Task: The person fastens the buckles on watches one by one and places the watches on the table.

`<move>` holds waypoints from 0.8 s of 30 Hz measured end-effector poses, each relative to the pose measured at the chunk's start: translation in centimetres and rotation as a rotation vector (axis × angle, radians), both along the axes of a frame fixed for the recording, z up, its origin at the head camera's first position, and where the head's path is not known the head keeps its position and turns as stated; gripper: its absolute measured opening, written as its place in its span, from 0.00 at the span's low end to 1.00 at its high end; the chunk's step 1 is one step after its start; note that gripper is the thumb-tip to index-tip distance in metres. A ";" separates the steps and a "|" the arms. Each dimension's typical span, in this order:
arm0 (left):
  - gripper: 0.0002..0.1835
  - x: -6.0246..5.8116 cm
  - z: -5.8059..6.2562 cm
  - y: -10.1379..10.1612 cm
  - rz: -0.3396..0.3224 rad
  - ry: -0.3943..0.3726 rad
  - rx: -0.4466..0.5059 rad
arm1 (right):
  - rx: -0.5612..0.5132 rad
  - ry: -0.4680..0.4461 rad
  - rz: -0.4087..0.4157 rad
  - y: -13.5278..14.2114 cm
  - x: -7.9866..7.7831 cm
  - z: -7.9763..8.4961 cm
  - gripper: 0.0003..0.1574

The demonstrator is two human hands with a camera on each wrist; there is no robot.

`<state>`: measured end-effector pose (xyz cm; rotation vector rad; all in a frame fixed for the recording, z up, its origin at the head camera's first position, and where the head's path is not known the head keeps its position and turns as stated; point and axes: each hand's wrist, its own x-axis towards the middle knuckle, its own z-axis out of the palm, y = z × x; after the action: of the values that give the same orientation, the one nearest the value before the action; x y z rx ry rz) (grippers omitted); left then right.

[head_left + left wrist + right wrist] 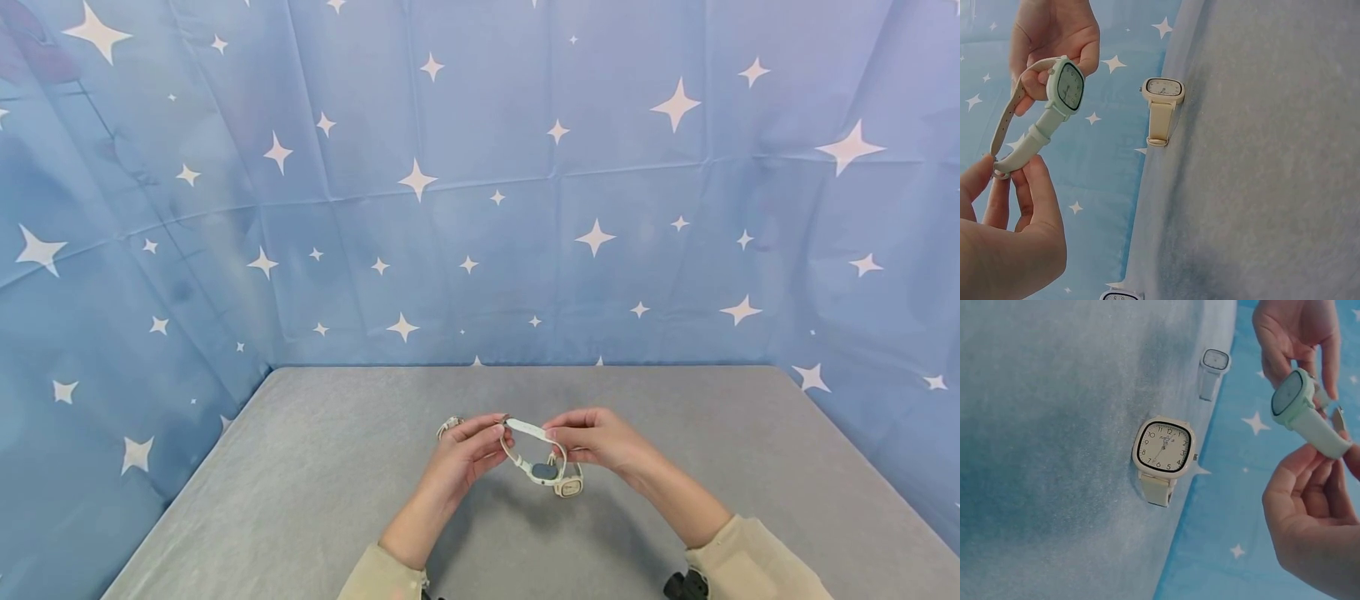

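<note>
A pale mint wristwatch [1024,150] is held up over the table, its strap bent round into a loop with the square dial [1070,86] facing away from the strap ends. My left hand [459,460] pinches the strap at the buckle end between thumb and fingertips. On the other side, my right hand [603,446] grips the strap with thumb and fingers. In the right wrist view the mint watch's dial [1288,397] hangs between the two hands, and part of the strap is hidden behind fingers.
A beige watch [1163,447] sits on the grey table [337,500], below and beyond the right hand in the head view. Another watch, whitish [1215,359], lies near the left hand. A blue star-patterned curtain [480,225] hangs behind and at both sides of the table.
</note>
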<state>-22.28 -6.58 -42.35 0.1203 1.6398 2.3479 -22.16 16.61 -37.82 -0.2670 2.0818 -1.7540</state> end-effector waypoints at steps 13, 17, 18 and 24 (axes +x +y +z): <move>0.18 0.5 0.2 0.4 -0.024 0.066 -0.097 | -0.038 0.001 0.018 -0.1 0.1 -0.3 0.22; 0.20 0.7 0.3 0.6 -0.018 0.090 -0.109 | -0.046 0.000 0.022 -0.2 0.2 -0.2 0.21; 0.20 0.7 0.4 0.6 -0.015 0.097 -0.113 | -0.046 -0.003 0.021 -0.2 0.2 -0.2 0.21; 0.20 0.9 0.3 0.8 -0.008 0.138 -0.134 | -0.041 -0.013 0.015 -0.2 0.3 -0.1 0.20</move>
<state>-21.41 -5.74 -42.00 0.2660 1.8516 2.2607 -21.89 16.39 -37.91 -0.2820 2.0311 -1.7869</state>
